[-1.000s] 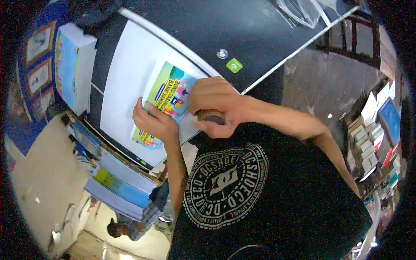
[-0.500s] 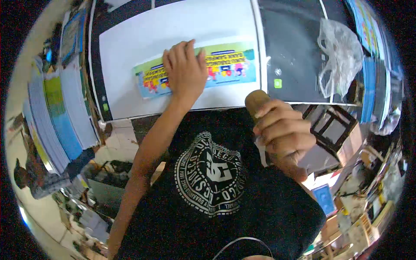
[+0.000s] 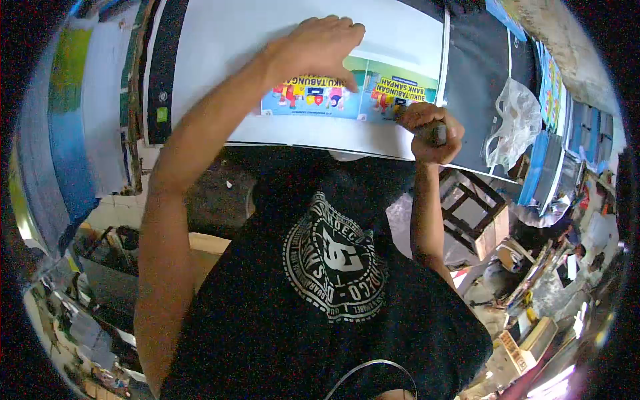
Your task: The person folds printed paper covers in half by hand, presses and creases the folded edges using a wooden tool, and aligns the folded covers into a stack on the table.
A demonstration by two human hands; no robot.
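A colourful printed sheet (image 3: 320,100) with upside-down yellow and blue lettering and cartoon figures lies on a large white sheet (image 3: 220,67). My left hand (image 3: 323,47) reaches across the top of it, fingers stretched out and thumb apart, holding nothing. My right hand (image 3: 433,130) is wrapped round a brown rod-like piece with a dark round end (image 3: 437,133). It is over the lower right corner of the print; whether it presses on the paper I cannot tell.
Black backing (image 3: 470,100) borders the white sheet. To its right lies a crumpled clear plastic bag (image 3: 513,123). Stacks of printed paper stand at the left (image 3: 70,113) and right (image 3: 537,167). A dark wooden stool (image 3: 473,207) sits below the table edge.
My left hand has moved up and right from the middle of the print. My right hand has risen from in front of the table edge to the print's right end, turning the brown piece.
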